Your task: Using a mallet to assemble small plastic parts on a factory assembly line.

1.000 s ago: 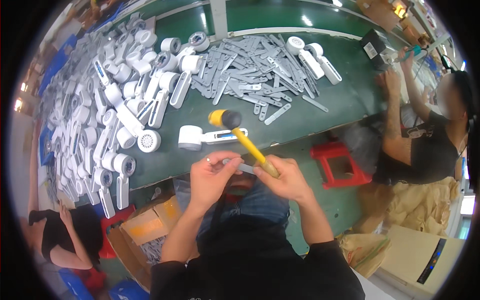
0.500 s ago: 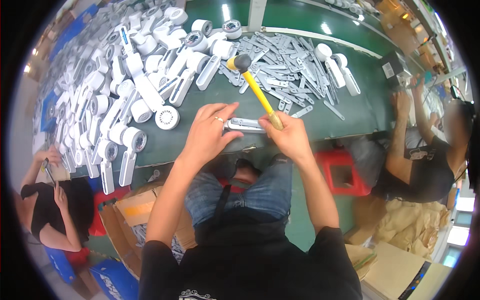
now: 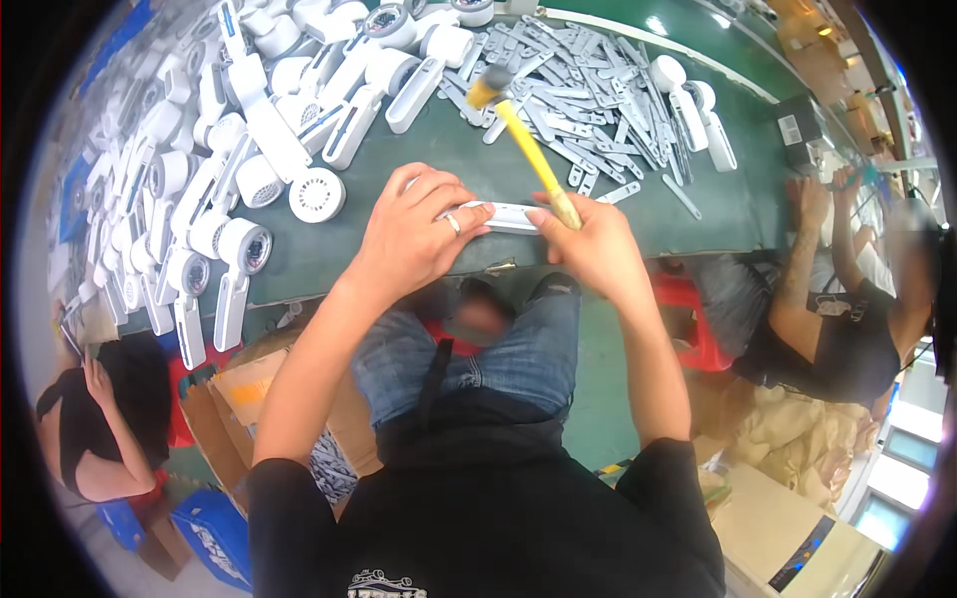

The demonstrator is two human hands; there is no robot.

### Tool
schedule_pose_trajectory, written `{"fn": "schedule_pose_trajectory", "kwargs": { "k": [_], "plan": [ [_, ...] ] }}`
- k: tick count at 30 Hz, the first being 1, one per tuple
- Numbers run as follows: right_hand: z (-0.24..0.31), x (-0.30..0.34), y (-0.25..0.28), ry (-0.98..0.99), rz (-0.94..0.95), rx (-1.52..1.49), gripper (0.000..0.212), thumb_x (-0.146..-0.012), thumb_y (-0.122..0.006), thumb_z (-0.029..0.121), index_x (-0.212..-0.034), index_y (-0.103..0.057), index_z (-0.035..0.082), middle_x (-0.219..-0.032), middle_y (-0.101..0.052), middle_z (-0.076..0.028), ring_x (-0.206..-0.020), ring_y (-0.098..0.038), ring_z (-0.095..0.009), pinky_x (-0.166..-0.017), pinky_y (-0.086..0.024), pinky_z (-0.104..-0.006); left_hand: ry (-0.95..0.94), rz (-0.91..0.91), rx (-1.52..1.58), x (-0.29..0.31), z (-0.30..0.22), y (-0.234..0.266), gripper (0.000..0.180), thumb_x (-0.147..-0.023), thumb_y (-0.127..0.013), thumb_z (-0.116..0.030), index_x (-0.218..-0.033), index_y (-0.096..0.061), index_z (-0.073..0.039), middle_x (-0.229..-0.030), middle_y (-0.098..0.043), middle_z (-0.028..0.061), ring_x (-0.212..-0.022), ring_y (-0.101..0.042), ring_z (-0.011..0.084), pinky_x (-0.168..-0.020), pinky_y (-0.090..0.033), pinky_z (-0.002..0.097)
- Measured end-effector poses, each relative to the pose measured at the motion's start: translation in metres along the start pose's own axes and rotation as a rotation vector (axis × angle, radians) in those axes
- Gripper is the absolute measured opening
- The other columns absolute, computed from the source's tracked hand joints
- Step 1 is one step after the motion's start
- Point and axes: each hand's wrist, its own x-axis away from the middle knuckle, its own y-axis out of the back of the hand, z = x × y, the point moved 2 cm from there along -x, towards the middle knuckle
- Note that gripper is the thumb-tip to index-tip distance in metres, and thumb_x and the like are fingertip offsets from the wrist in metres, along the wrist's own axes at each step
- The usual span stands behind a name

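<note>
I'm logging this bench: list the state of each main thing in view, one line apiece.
Mallet: tilted, handle gripped, head clear of the white piece
Right hand: closed around the mallet's handle
Left hand: fingers bent, touching the white piece
Grey strips: loosely heaped
White round-headed units: piled up
Cardboard box: open, grey parts inside

We are in a factory workshop, and the repeated parts show it. Beyond the right grip (image 3: 596, 244), which holds a hammer (image 3: 533, 149), flat grey strips (image 3: 598, 110) lie piled on a green worktop (image 3: 738, 199). Ahead and left of the left grip (image 3: 414, 224) we see a big heap of matching white parts (image 3: 261, 110). Nearer us than that grip, an open carton (image 3: 211, 424) holds more grey pieces (image 3: 334, 468). Co-workers (image 3: 837, 339) flank both grips, well apart.
</note>
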Motion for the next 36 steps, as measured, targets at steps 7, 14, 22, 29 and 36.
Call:
{"fn": "schedule_pose_trajectory", "kwargs": {
  "k": [7,14,22,29,36],
  "plan": [
    [-0.015,0.001,-0.023,-0.255,0.043,-0.721,0.028,-0.101,-0.078,0.026,-0.114,-0.076,0.001,-0.063,-0.058,0.003,-0.045,-0.044,-0.004,-0.041,-0.031,-0.0242,-0.032,0.068,-0.001,-0.007,0.000,-0.004,0.024,-0.084,-0.085,-0.019,-0.108,-0.080,-0.016,-0.102,-0.075,0.0016,-0.096,-0.071,0.0212,-0.094,-0.054,0.0411],
    [-0.024,0.012,-0.027,0.025,-0.096,-0.426,0.037,-0.088,-0.088,0.015,-0.122,-0.078,0.005,-0.097,-0.068,0.001,-0.081,-0.065,-0.010,-0.068,-0.053,-0.0259,-0.032,0.083,0.034,-0.005,0.002,-0.007,0.023,-0.087,-0.082,-0.015,-0.110,-0.082,-0.018,-0.100,-0.077,0.0009,-0.088,-0.072,0.0203,-0.093,-0.057,0.0402],
    [-0.022,0.018,-0.024,-0.054,-0.089,-0.457,0.034,-0.095,-0.083,0.017,-0.125,-0.075,0.004,-0.097,-0.067,0.002,-0.068,-0.057,-0.004,-0.057,-0.044,-0.0222,-0.116,0.088,0.021,-0.014,0.001,-0.008,0.025,-0.084,-0.083,-0.014,-0.109,-0.081,-0.016,-0.100,-0.075,0.0006,-0.084,-0.070,0.0212,-0.088,-0.057,0.0399],
    [-0.005,0.123,0.023,-0.195,-0.045,-0.328,0.053,-0.115,-0.047,0.024,-0.165,-0.040,0.009,-0.083,-0.062,-0.004,-0.071,-0.061,-0.014,-0.071,-0.052,-0.0333,-0.119,0.073,0.030,-0.007,0.005,-0.007,0.027,-0.083,-0.085,-0.012,-0.109,-0.081,-0.016,-0.098,-0.075,0.0003,-0.081,-0.068,0.0207,-0.086,-0.057,0.0387],
    [-0.004,0.163,0.013,-0.104,-0.051,-0.117,0.054,-0.113,-0.048,0.017,-0.165,-0.037,0.008,-0.094,-0.069,-0.020,-0.080,-0.072,-0.036,-0.079,-0.056,-0.0411,-0.141,0.069,0.032,-0.006,0.006,-0.010,0.026,-0.083,-0.085,-0.012,-0.109,-0.081,-0.016,-0.098,-0.075,0.0002,-0.080,-0.068,0.0209,-0.085,-0.057,0.0388]
  ]
}}
